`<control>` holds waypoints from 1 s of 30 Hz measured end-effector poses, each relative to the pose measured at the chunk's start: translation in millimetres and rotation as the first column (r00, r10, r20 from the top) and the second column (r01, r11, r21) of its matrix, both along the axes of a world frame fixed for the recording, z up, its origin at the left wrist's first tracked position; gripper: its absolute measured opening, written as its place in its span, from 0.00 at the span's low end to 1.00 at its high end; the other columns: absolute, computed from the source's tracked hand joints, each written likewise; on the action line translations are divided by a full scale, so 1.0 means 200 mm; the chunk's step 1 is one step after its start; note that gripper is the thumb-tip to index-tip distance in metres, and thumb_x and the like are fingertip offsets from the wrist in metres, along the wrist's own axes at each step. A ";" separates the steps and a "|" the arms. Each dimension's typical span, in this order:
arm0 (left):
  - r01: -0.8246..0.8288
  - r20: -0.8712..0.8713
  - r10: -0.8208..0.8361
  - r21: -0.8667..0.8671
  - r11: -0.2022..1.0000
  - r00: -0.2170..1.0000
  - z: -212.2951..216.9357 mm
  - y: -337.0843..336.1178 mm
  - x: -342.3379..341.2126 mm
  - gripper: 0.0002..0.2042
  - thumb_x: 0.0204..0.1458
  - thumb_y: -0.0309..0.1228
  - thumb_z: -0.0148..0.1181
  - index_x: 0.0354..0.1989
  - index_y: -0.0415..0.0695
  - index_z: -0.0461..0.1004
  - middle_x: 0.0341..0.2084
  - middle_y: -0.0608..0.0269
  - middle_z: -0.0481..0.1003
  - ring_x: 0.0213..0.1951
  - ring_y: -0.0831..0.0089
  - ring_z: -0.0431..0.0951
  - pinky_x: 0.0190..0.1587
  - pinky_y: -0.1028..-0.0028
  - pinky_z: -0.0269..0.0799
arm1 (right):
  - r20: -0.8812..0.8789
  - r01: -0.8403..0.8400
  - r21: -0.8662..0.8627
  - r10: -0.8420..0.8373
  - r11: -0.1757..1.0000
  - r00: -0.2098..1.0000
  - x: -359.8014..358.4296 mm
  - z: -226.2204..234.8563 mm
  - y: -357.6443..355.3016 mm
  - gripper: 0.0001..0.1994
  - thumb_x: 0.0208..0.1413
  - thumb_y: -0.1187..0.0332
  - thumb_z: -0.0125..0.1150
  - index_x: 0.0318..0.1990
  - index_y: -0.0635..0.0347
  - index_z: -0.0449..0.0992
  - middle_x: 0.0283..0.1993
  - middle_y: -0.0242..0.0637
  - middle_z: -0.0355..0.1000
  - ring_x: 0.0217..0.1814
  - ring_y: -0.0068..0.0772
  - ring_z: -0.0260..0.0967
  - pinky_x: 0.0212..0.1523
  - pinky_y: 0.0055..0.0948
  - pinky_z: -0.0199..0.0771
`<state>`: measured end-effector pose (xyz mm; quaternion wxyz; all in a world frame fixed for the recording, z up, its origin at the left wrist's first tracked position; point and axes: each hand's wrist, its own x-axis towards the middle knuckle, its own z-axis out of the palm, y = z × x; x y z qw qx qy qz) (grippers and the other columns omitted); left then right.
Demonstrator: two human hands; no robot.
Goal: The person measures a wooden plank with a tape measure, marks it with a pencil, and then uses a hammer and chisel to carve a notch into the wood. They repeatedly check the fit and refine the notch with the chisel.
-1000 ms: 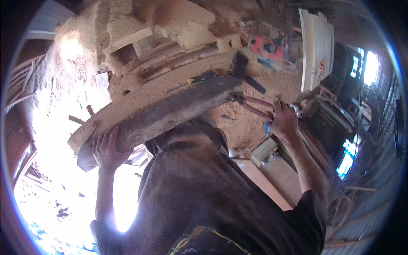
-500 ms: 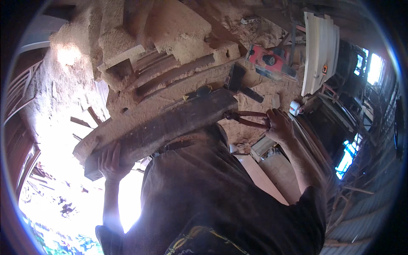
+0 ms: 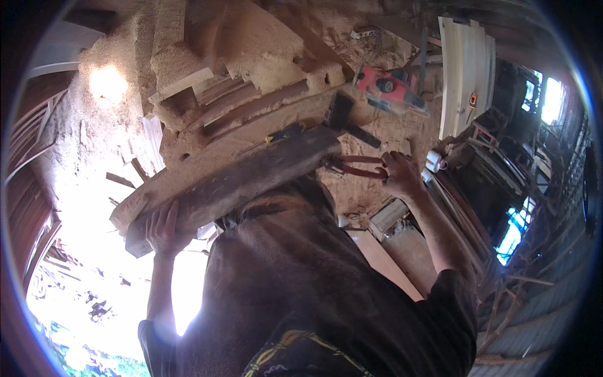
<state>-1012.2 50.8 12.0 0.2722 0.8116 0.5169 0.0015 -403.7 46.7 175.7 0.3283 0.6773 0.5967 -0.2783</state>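
A long dark wooden plank (image 3: 232, 182) lies slanted across a sawdust-covered workbench (image 3: 264, 81). My left hand (image 3: 164, 227) grips the plank's near end from below, fingers curled over its edge. My right hand (image 3: 400, 176) holds the red handles of a pair of pincers (image 3: 355, 166), whose jaws point at the plank's far end. A hammer (image 3: 344, 118) with a dark head lies on the bench just past the plank's far end. My dark shirt fills the lower middle of the view.
A red power planer (image 3: 389, 88) rests on the bench behind the hammer. White boards (image 3: 465, 69) lean at the back right. Wood offcuts (image 3: 188, 81) and heaps of sawdust cover the bench. Planks lie on the floor at right (image 3: 402, 251). Bright daylight washes out the lower left.
The view has tilted, so bench and plank sit lower in the picture. My right hand with the pincers has stayed at the plank's far end; my left hand keeps its grip.
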 end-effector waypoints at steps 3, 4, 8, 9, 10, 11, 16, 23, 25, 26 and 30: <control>-0.020 0.063 0.015 0.084 0.996 0.998 -0.03 -0.03 -0.01 0.40 0.26 0.42 0.82 0.58 0.49 0.81 0.50 0.59 0.84 0.49 0.56 0.84 0.53 0.57 0.80 | -0.051 0.030 -0.018 -0.031 0.999 0.998 0.07 -0.06 0.01 0.12 0.59 0.64 0.68 0.47 0.56 0.76 0.44 0.43 0.76 0.51 0.51 0.77 0.55 0.50 0.76; -0.002 0.043 -0.001 0.087 0.996 0.999 0.00 -0.02 -0.02 0.36 0.29 0.41 0.78 0.56 0.48 0.82 0.50 0.60 0.84 0.48 0.58 0.85 0.50 0.58 0.80 | -0.050 0.018 0.005 -0.017 1.000 0.999 0.07 -0.09 -0.04 0.12 0.58 0.65 0.68 0.47 0.56 0.76 0.44 0.43 0.76 0.51 0.51 0.77 0.54 0.50 0.77; 0.031 0.023 -0.034 0.132 0.991 0.999 0.02 0.04 0.03 0.28 0.35 0.38 0.69 0.52 0.47 0.84 0.49 0.62 0.85 0.45 0.62 0.86 0.46 0.61 0.82 | -0.049 0.013 0.057 -0.011 0.998 0.999 0.06 -0.05 -0.02 0.12 0.56 0.67 0.69 0.45 0.57 0.76 0.44 0.44 0.76 0.49 0.52 0.78 0.51 0.50 0.78; 0.028 0.020 -0.031 0.131 0.991 0.999 0.01 0.03 0.02 0.29 0.35 0.38 0.69 0.52 0.47 0.84 0.49 0.62 0.85 0.45 0.62 0.86 0.47 0.61 0.82 | -0.054 -0.002 0.075 0.006 0.997 0.999 0.07 -0.08 -0.01 0.12 0.55 0.68 0.69 0.45 0.57 0.76 0.43 0.44 0.76 0.49 0.52 0.78 0.51 0.51 0.78; 0.028 0.016 -0.030 0.124 0.992 0.999 0.02 0.04 0.03 0.29 0.34 0.38 0.69 0.51 0.47 0.84 0.49 0.62 0.85 0.45 0.62 0.86 0.47 0.61 0.82 | -0.058 -0.017 0.086 0.022 0.996 0.998 0.08 -0.10 0.01 0.12 0.55 0.68 0.69 0.45 0.57 0.76 0.43 0.44 0.76 0.49 0.52 0.78 0.51 0.51 0.78; 0.016 0.011 -0.017 0.106 0.994 1.000 0.03 0.04 0.04 0.29 0.34 0.38 0.69 0.51 0.46 0.84 0.49 0.61 0.85 0.46 0.61 0.86 0.47 0.60 0.82 | -0.027 0.002 0.035 -0.001 0.999 1.000 0.07 -0.09 0.01 0.12 0.54 0.69 0.69 0.44 0.56 0.76 0.44 0.44 0.76 0.49 0.52 0.78 0.52 0.51 0.78; 0.007 0.022 -0.010 0.138 0.990 1.000 0.01 0.00 0.01 0.30 0.33 0.38 0.68 0.51 0.47 0.84 0.48 0.61 0.85 0.46 0.60 0.86 0.49 0.59 0.82 | -0.078 -0.011 0.048 0.015 0.999 0.997 0.11 -0.12 0.00 0.11 0.54 0.69 0.69 0.45 0.55 0.76 0.45 0.43 0.77 0.52 0.51 0.78 0.53 0.50 0.79; 0.002 -0.003 -0.002 0.123 0.992 1.000 0.04 0.01 0.03 0.33 0.30 0.41 0.74 0.53 0.48 0.84 0.43 0.62 0.84 0.42 0.59 0.85 0.48 0.58 0.82 | -0.110 -0.014 0.074 0.022 0.997 0.994 0.14 -0.16 -0.02 0.10 0.55 0.68 0.68 0.43 0.56 0.76 0.43 0.44 0.78 0.49 0.51 0.79 0.50 0.48 0.80; -0.005 0.036 -0.002 0.182 0.983 0.999 0.03 0.02 0.05 0.33 0.30 0.40 0.74 0.53 0.48 0.84 0.41 0.62 0.84 0.41 0.59 0.84 0.48 0.58 0.82 | -0.161 -0.049 0.130 0.070 0.990 0.985 0.21 -0.23 -0.05 0.10 0.55 0.68 0.68 0.43 0.57 0.77 0.43 0.44 0.78 0.48 0.52 0.79 0.48 0.48 0.81; -0.002 0.014 0.000 0.161 0.987 1.000 0.05 0.01 0.05 0.33 0.30 0.40 0.74 0.53 0.48 0.83 0.41 0.62 0.84 0.41 0.59 0.84 0.49 0.58 0.82 | -0.188 -0.038 0.129 0.062 0.991 0.980 0.19 -0.23 -0.04 0.10 0.55 0.68 0.68 0.43 0.57 0.77 0.44 0.43 0.79 0.47 0.52 0.80 0.48 0.48 0.82; -0.008 0.009 0.007 0.125 0.992 1.000 0.04 0.06 0.05 0.33 0.31 0.40 0.75 0.54 0.48 0.82 0.46 0.60 0.84 0.46 0.59 0.85 0.52 0.59 0.81 | -0.185 -0.029 0.174 0.062 0.984 0.981 0.22 -0.20 0.05 0.11 0.53 0.68 0.69 0.43 0.56 0.77 0.44 0.42 0.80 0.47 0.52 0.80 0.47 0.49 0.82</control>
